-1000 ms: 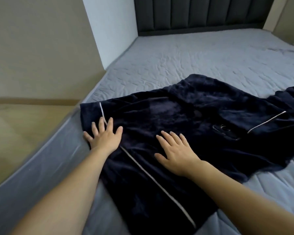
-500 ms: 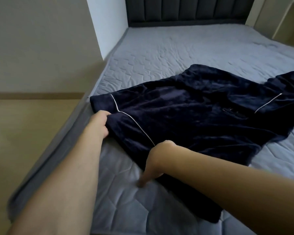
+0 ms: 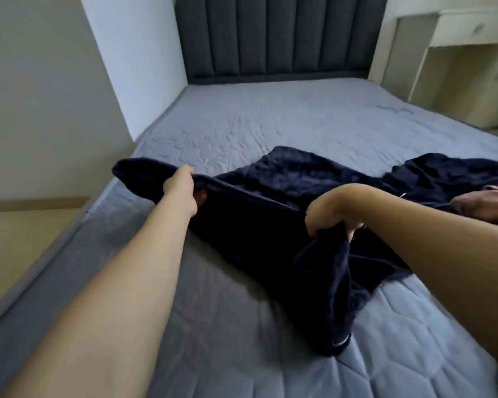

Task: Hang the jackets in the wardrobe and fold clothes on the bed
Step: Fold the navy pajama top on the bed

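Two hands, fingers curled on one navy fleece garment (image 3: pixel 285 214): left hand (image 3: pixel 181 191) grips its edge at 9 o'clock, right hand (image 3: pixel 332 209) pinches a bunched fold at 3 o'clock. Garment lies mid-bed (image 3: pixel 270 116), near edge raised; pink cloth (image 3: pixel 486 202) at 3 o'clock, dark headboard (image 3: pixel 270 35) at 12 o'clock.
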A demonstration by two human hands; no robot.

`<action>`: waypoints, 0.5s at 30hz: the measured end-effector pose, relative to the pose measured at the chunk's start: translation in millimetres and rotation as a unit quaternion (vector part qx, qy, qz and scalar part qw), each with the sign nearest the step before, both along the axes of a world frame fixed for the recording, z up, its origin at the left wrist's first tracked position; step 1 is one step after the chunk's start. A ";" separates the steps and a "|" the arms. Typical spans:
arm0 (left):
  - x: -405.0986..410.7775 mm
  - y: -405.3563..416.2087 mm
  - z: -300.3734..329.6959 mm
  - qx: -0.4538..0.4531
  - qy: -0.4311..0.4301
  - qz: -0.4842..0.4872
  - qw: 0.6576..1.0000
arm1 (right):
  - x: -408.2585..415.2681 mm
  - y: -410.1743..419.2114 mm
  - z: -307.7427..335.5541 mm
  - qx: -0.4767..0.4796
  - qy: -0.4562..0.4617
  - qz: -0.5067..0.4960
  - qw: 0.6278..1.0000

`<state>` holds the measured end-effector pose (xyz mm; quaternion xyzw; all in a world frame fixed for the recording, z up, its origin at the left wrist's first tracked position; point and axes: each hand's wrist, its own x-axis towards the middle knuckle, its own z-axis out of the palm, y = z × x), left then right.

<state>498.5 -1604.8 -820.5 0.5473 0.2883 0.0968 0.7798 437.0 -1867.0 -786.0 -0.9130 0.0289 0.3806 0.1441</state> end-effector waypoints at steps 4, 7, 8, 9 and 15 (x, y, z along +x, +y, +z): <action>73.9 -91.0 34.3 0.070 -0.011 -0.026 0.997 | 48.7 -95.2 23.2 -0.070 -0.001 -0.016 0.997; 128.1 -157.8 43.4 0.148 -0.005 -0.054 0.987 | 94.0 -149.8 34.2 -0.198 -0.124 0.019 0.972; 145.1 -179.9 41.5 0.184 0.000 -0.078 0.980 | 107.2 -164.1 32.9 -0.206 -0.159 0.022 0.965; 161.4 -200.9 36.0 0.224 0.009 -0.113 0.968 | 120.4 -179.9 25.5 -0.213 -0.173 0.014 0.962; 220.7 -276.0 -88.6 0.623 0.102 -0.377 0.677 | 119.5 -244.5 -127.3 -0.076 -0.400 -0.175 0.896</action>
